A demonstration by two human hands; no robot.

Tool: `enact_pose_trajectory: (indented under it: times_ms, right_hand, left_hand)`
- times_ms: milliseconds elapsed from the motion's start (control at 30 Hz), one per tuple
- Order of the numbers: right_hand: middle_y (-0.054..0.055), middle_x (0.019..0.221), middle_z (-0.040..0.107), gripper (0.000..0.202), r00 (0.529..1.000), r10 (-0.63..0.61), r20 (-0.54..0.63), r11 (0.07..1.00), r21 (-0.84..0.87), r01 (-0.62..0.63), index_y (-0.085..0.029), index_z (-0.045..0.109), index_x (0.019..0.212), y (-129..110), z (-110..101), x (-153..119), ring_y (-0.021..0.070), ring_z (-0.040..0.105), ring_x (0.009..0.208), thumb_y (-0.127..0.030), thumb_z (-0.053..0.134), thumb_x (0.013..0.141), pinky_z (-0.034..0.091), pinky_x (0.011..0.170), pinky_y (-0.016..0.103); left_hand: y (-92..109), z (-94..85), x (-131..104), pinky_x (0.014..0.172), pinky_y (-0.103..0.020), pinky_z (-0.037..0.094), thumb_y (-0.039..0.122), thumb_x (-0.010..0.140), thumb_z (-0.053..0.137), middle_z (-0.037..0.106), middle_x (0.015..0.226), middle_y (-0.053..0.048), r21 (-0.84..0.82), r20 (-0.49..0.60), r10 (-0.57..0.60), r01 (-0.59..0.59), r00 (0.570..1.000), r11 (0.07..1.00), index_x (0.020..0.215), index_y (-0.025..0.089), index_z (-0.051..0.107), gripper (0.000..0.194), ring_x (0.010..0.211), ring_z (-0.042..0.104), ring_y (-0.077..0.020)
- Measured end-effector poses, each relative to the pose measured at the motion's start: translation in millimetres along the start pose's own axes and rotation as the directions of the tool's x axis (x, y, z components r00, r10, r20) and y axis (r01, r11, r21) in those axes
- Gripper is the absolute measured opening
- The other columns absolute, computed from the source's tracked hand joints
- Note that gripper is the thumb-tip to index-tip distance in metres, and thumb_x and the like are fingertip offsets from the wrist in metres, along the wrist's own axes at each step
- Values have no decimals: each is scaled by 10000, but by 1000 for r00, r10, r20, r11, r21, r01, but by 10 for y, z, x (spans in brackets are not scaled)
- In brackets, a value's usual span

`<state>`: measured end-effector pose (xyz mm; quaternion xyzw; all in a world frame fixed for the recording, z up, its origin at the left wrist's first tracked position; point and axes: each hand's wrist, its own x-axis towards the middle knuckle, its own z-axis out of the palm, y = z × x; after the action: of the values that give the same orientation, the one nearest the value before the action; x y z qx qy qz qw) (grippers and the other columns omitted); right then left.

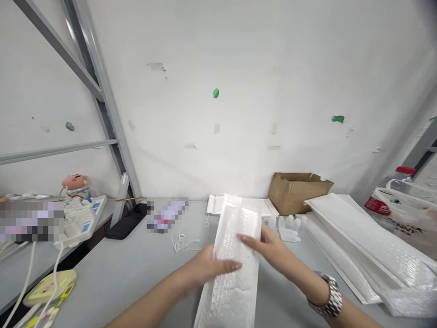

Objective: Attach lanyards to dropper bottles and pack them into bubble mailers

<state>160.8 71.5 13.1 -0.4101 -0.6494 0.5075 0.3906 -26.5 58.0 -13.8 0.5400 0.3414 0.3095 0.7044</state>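
Note:
A long white bubble mailer stands tilted over the near middle of the table, held between both hands. My left hand grips its left edge, thumb laid across the front and fingers hidden behind. From the right edge my right hand grips it higher up, also with the thumb on the front face. Behind its top end lies a flat white packet by the wall. Small translucent plastic pieces sit right of the right hand. White looped cords lie to the left.
An open cardboard box stands against the wall. More white bubble mailers are piled at the right, beside a red-capped bottle and a plastic bag. A black pouch-like item, power strip and cables are at left.

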Motion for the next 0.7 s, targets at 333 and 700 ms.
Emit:
enact_pose_trajectory:
  times_ms: [333, 700]
  right_hand:
    - [39, 1046, 642, 350, 994, -108, -28, 984, -147, 102, -282, 616, 1101, 40, -223, 40, 230, 526, 1057, -463, 470, 838, 374, 953, 430]
    - [-54, 633, 514, 481, 996, 30, 81, 989, -144, -18, -268, 485, 1214, 121, -317, -130, 102, 469, 544, -358, 622, 762, 384, 509, 227]
  left_hand:
    - [-82, 58, -48, 866, -420, 451, 295, 618, 736, 683, 993, -107, -148, -10, -133, 130, 991, 980, 1026, 129, 592, 464, 961, 617, -281]
    - [58, 23, -122, 862, -376, 432, 314, 601, 734, 684, 973, -39, 132, 183, -157, 134, 971, 982, 1051, 195, 616, 480, 978, 593, -252]
